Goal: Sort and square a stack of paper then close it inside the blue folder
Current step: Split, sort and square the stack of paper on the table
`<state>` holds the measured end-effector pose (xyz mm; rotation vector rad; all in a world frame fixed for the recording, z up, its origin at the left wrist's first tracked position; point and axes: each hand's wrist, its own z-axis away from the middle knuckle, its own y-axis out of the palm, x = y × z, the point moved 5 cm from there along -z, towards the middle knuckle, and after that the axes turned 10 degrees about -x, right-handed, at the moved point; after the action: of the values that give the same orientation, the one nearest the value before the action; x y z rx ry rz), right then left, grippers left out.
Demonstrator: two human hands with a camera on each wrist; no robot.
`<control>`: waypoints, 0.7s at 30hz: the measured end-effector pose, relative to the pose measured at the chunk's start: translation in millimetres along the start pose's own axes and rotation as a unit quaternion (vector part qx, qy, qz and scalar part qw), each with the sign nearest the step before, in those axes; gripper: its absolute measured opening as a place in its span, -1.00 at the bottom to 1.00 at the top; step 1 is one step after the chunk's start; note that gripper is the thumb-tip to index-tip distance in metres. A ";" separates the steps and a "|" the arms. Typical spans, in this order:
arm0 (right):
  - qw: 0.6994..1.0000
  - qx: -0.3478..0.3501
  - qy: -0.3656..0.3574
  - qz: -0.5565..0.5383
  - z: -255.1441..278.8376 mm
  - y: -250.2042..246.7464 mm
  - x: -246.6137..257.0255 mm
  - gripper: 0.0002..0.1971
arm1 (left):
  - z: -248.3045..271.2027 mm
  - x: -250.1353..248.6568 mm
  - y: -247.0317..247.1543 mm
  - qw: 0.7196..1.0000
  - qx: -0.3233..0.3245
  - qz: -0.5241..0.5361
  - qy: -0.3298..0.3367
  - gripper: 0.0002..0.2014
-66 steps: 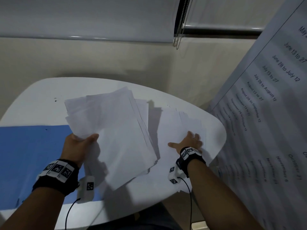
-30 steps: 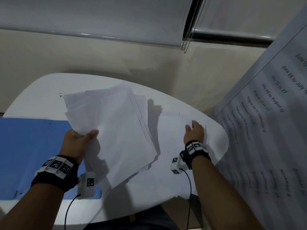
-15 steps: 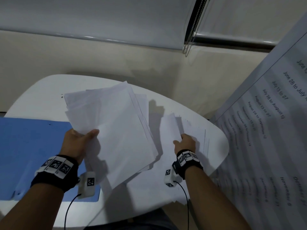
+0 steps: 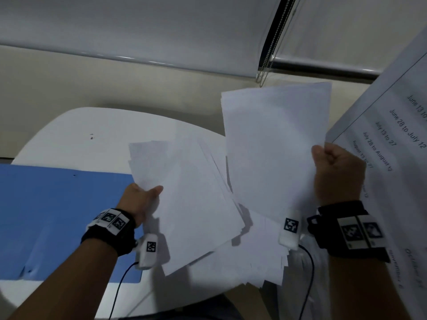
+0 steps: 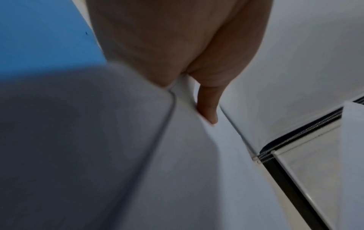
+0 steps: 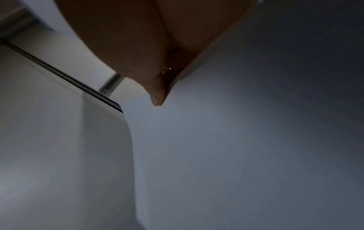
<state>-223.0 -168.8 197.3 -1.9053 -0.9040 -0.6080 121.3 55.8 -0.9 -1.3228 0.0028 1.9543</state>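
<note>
Right hand (image 4: 338, 174) has lifted a batch of sheets (image 4: 275, 146) off the table's right end, where it was pressed flat earlier; left bundle unchanged. Blue folder (image 4: 57, 215) lies open at the table's (image 4: 69, 132) left edge, under the left forearm. Left hand (image 4: 141, 199) pinches a fanned, unsquared bundle (image 4: 191, 204) by its near-left corner, thumb on top. Right hand's fingers are clenched on the raised batch's right edge. Loose sheets (image 4: 265, 262) remain near the table's near-right edge, some overhanging. Risk: overhanging sheets may slide off if brushed; fanned bundle could spill from its one-corner pinch. Printed poster (image 4: 392, 139) crowds the right side; open room is the table's far-left area and above the folder.
</note>
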 end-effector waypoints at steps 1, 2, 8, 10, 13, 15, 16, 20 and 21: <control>1.000 -0.001 0.004 -0.003 -1.1 -2.1 2.8 -0.66 | -0.6 3.6 7.8 1.000 0.010 0.001 -0.016 -0.47; 1.000 0.002 0.008 -0.003 -0.2 -0.1 2.5 -0.62 | -2.6 5.8 16.8 0.999 0.024 0.003 -0.022 -0.43; 0.974 0.132 0.185 0.019 61.9 86.9 -79.1 -0.70 | -10.6 28.0 58.4 0.994 0.079 -0.069 0.018 -0.64; 0.942 0.193 0.271 0.031 99.7 120.4 -113.2 -0.65 | -8.0 34.0 61.9 0.995 0.055 -0.084 0.000 -0.70; 0.916 0.234 0.321 0.054 139.0 149.0 -139.3 -0.43 | -3.7 45.6 58.3 0.997 0.027 -0.045 -0.051 -0.59; 0.916 0.245 0.311 0.055 150.4 160.5 -146.1 -0.42 | 1.9 45.6 57.8 0.998 0.028 -0.045 -0.029 -0.61; 0.917 0.258 0.300 0.053 154.4 165.2 -147.2 -0.46 | 6.3 43.8 59.1 0.998 0.033 -0.061 -0.002 -0.63; 0.913 0.297 0.277 0.042 165.8 177.0 -142.8 -0.59 | 12.5 49.4 65.3 0.993 0.015 -0.112 0.022 -0.62; 0.911 0.306 0.272 0.038 167.6 178.8 -140.9 -0.59 | 12.8 51.1 65.3 0.993 0.006 -0.120 0.018 -0.61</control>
<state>-159.6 -124.9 -74.7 -1.1130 -0.5580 -0.6649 64.1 44.2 -61.3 -1.2867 -0.1223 1.7247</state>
